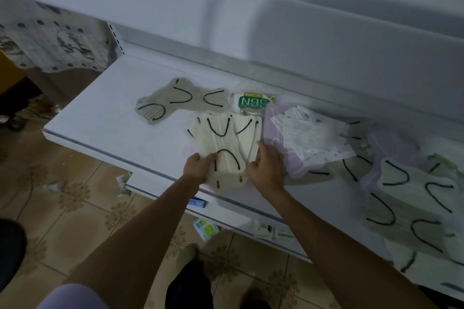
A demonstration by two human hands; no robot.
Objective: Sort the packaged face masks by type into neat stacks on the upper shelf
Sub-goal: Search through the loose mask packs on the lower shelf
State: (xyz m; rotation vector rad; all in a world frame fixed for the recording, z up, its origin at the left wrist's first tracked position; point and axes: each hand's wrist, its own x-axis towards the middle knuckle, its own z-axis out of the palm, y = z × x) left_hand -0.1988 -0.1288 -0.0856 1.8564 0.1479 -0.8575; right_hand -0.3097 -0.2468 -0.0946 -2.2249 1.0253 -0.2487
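The stack of cream fabric face masks with black ear loops [226, 138] lies on the white metal shelf [100, 108], its near end at the shelf's front edge. Both hands meet it at that near end.

- Left hand [198, 168]: it grips the stack's lower left lobe, with the fingers curled over the top mask.
- Right hand [267, 165]: it touches the stack's right edge, back of the hand up. Whether it pinches the edge or only presses against it cannot be told.

Adjacent items:
- Grey-beige masks with black loops [175, 103] lie just behind and left of the cream stack, fanned out.
- A clear packet with a green N95 label [253, 103] lies directly behind the stack.
- Lilac-tinted packets of white masks [301, 138] lie just right of the right hand and are blurred.
- A loose pile of pale masks with black loops [411, 195] lies farther right, reaching the front edge.

Edges and room: the front edge runs diagonally from upper left to lower right. Bare shelf surface lies left of the cream stack up to the shelf's left end, and behind the grey-beige masks up to the back panel. A lower shelf [175, 193] projects beneath the front edge, above the patterned tile floor [75, 195].
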